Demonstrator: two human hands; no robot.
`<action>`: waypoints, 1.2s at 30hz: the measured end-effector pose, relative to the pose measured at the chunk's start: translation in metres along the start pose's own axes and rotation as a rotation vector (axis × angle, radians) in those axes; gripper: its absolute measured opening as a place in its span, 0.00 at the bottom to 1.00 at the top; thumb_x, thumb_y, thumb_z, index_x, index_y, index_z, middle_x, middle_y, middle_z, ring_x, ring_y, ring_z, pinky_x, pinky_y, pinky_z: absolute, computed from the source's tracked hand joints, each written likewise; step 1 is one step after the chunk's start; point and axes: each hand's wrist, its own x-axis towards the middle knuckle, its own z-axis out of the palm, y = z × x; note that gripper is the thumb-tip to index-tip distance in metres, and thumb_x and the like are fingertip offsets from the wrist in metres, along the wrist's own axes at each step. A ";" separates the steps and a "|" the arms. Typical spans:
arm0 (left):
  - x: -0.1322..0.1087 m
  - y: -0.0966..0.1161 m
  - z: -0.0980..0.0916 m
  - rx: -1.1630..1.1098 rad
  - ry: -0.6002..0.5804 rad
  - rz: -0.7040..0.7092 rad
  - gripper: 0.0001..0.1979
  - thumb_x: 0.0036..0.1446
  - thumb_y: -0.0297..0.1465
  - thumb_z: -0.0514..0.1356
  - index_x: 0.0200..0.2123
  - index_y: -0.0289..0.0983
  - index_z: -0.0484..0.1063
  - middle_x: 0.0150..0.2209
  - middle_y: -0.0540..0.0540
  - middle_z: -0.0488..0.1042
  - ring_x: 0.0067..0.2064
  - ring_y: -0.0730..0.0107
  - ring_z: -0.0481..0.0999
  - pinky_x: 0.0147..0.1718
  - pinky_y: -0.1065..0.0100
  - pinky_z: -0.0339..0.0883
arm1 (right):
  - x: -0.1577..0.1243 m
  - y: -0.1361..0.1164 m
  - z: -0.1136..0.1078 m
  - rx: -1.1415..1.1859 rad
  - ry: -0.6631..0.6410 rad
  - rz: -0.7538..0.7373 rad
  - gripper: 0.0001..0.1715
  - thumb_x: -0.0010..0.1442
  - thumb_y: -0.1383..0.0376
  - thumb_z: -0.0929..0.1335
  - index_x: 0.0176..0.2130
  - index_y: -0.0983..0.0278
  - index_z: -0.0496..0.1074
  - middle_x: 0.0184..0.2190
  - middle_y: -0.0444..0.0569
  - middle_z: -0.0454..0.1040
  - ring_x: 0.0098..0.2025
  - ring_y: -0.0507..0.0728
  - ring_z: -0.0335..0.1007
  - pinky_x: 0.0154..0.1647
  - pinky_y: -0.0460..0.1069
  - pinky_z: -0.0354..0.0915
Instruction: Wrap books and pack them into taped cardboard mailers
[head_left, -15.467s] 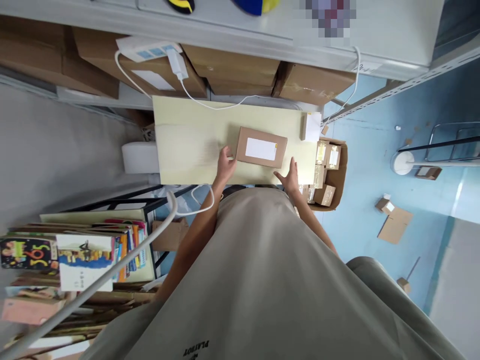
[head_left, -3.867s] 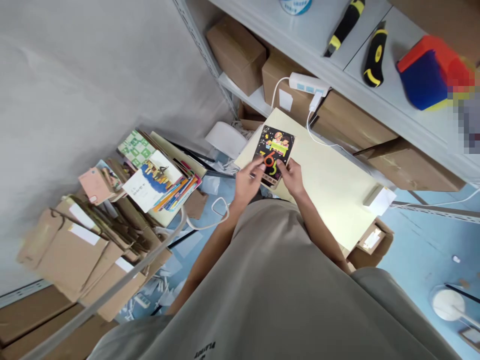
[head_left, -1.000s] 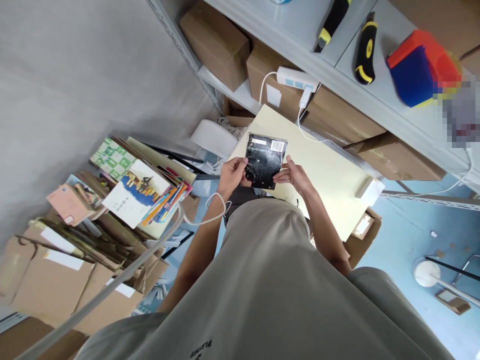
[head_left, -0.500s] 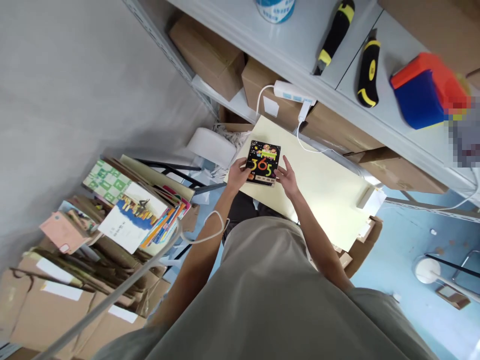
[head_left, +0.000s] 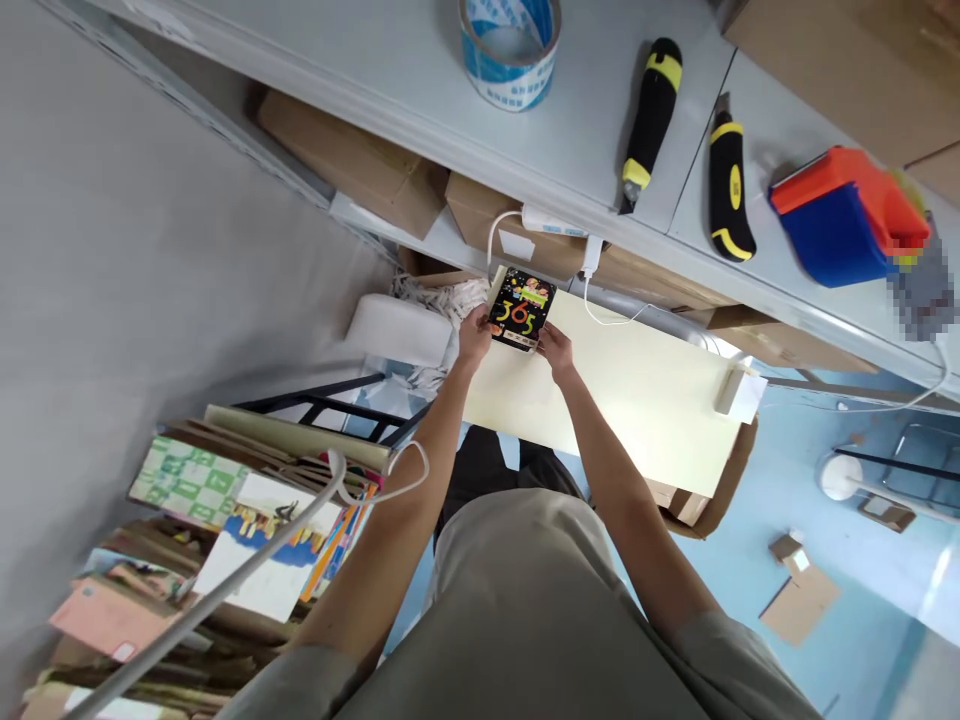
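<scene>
A black book (head_left: 523, 306) with a large colourful "365" on its cover is held over the far left part of the pale yellow tabletop (head_left: 622, 390). My left hand (head_left: 475, 335) grips its left edge, and my right hand (head_left: 555, 347) grips its lower right corner. The cover faces up toward me. Fingers beneath the book are hidden, and I cannot tell whether it touches the tabletop.
A grey shelf above the table holds a tape roll (head_left: 511, 55), two utility knives (head_left: 651, 125) and a red-and-blue tape dispenser (head_left: 836, 215). Stacked books (head_left: 262, 540) stand at left behind a grey pole (head_left: 225, 590). A white cable (head_left: 600, 310) hangs over the table's back edge.
Both hands have carried the book farther forward, toward the table's back left corner. My right hand has closed in on the book's corner. The camera view has shifted, showing more of the shelf.
</scene>
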 end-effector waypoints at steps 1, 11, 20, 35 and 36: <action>-0.004 -0.004 -0.005 0.029 0.025 -0.043 0.27 0.58 0.25 0.60 0.60 0.33 0.83 0.60 0.35 0.86 0.63 0.50 0.85 0.66 0.55 0.79 | -0.006 0.003 -0.005 -0.069 0.032 -0.015 0.30 0.68 0.50 0.75 0.63 0.62 0.80 0.51 0.53 0.89 0.52 0.60 0.87 0.59 0.57 0.82; -0.061 -0.017 -0.069 0.584 -0.162 -0.225 0.14 0.73 0.34 0.62 0.52 0.37 0.87 0.58 0.33 0.89 0.62 0.48 0.87 0.65 0.57 0.75 | -0.095 0.039 -0.009 -0.707 0.330 0.158 0.08 0.72 0.62 0.69 0.39 0.61 0.78 0.49 0.61 0.87 0.56 0.65 0.83 0.60 0.55 0.74; -0.075 0.003 -0.119 0.327 -0.247 -0.098 0.06 0.59 0.35 0.71 0.37 0.40 0.86 0.40 0.40 0.90 0.48 0.50 0.89 0.54 0.59 0.81 | -0.168 0.011 -0.035 -0.581 0.203 0.060 0.11 0.62 0.60 0.75 0.29 0.58 0.73 0.33 0.48 0.85 0.43 0.60 0.83 0.46 0.50 0.74; -0.127 0.031 -0.067 0.316 -0.348 0.340 0.43 0.52 0.20 0.67 0.73 0.33 0.70 0.75 0.28 0.72 0.80 0.37 0.67 0.83 0.40 0.58 | -0.284 -0.060 -0.113 -0.079 0.080 -0.438 0.19 0.63 0.54 0.80 0.52 0.57 0.85 0.52 0.49 0.89 0.35 0.54 0.85 0.45 0.54 0.85; -0.131 0.029 -0.061 0.339 -0.369 0.363 0.42 0.53 0.20 0.66 0.73 0.34 0.71 0.74 0.29 0.73 0.79 0.38 0.69 0.83 0.41 0.58 | -0.282 -0.061 -0.113 -0.120 0.037 -0.428 0.21 0.64 0.53 0.79 0.54 0.59 0.87 0.52 0.50 0.90 0.36 0.56 0.86 0.46 0.55 0.85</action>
